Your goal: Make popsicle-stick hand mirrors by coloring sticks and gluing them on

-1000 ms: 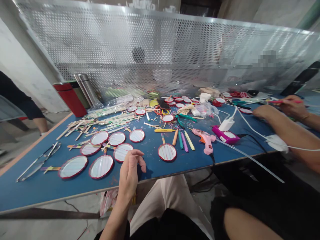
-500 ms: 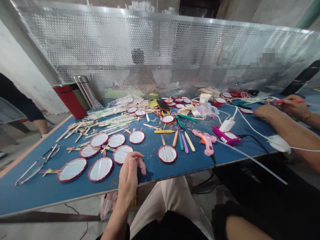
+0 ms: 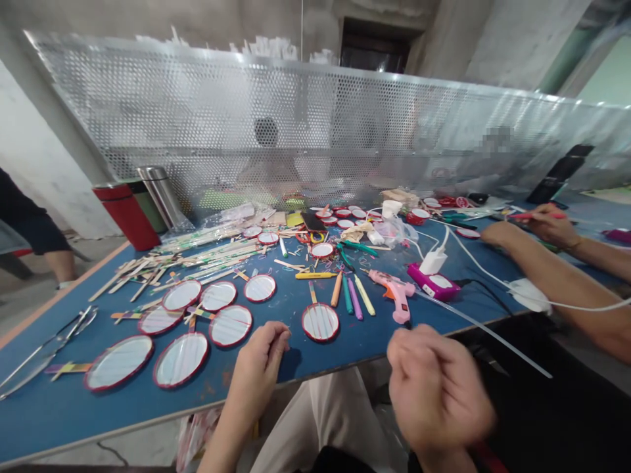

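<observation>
Blue tabletop (image 3: 59, 410) filled the view, its near edge just in front of my lap. My right hand (image 3: 436, 387) hovered nearest, off that edge, fingers curled loosely shut; it was blurred, and I could not tell whether it pinched anything. My left hand (image 3: 259, 364) rested over the near edge, fingers bent inward, thumb and fingertips close together, empty as far as I could see. Just beyond it, near the edge's middle, lay a round red-rimmed disc on a stick (image 3: 320, 321), apart from my fingers. To do this well, I judged I should lift it by the rim. Left of it more discs (image 3: 181, 359) lay in a cluster. Further in sat coloured markers (image 3: 349, 293) and a pink glue gun (image 3: 393, 290), its nozzle pointing away. Toward the far left corner stood a red canister (image 3: 127, 213). At the right edge another person's arms (image 3: 552, 276) lay on the table.
</observation>
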`<control>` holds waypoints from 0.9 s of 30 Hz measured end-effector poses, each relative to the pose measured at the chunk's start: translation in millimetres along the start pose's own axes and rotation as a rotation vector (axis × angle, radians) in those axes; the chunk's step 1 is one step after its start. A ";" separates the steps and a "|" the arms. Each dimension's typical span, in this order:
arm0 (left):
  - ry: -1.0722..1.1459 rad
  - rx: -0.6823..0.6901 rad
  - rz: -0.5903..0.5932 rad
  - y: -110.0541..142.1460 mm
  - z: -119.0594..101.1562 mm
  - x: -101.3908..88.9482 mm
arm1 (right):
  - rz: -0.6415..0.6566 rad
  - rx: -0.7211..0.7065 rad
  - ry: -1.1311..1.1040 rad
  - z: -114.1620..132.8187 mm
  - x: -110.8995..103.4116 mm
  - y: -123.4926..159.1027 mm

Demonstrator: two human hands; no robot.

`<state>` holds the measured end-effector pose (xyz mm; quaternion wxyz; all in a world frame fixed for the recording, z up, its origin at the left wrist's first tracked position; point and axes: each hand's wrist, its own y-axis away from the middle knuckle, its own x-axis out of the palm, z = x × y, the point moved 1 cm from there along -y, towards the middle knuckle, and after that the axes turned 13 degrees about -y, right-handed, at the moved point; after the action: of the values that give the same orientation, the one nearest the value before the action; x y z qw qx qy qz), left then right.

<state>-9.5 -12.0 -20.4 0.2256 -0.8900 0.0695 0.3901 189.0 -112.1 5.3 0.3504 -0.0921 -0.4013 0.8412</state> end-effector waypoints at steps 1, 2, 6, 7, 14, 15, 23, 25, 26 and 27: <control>-0.017 0.008 0.002 0.1 0.3 0.6 | -0.018 0.035 -0.016 -14.1 4.5 -3.9; -0.034 0.021 -0.004 0.4 0.5 1.2 | -0.023 0.093 -0.050 -28.4 8.7 -6.7; -0.075 0.154 -0.044 2.1 -0.8 4.0 | -0.024 0.324 -0.164 -70.9 17.9 -4.7; -0.081 0.193 -0.052 2.3 -1.3 4.9 | -0.023 0.334 -0.166 -75.7 18.0 -2.0; -0.151 0.342 -0.089 1.0 3.6 10.5 | -0.032 0.358 -0.222 -77.8 14.7 7.5; -0.154 0.350 -0.082 0.6 4.7 10.6 | -0.030 0.357 -0.231 -77.2 14.8 7.1; -0.139 0.328 -0.032 -0.5 0.8 10.1 | -0.026 0.380 -0.233 -76.7 14.3 6.5; -0.144 0.314 -0.010 -0.6 -0.7 10.0 | -0.030 0.392 -0.235 -77.5 14.1 6.6; -0.146 0.306 0.004 -0.6 -1.2 9.9 | -0.035 0.393 -0.235 -77.8 14.1 6.6; -0.146 0.303 0.018 -0.4 -1.5 9.8 | -0.040 0.390 -0.231 -78.0 14.2 6.6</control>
<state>-1.7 -11.8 -26.5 0.3583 -0.8145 0.1187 0.4407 209.2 -58.0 -49.4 0.3301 0.0824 -0.2701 0.9007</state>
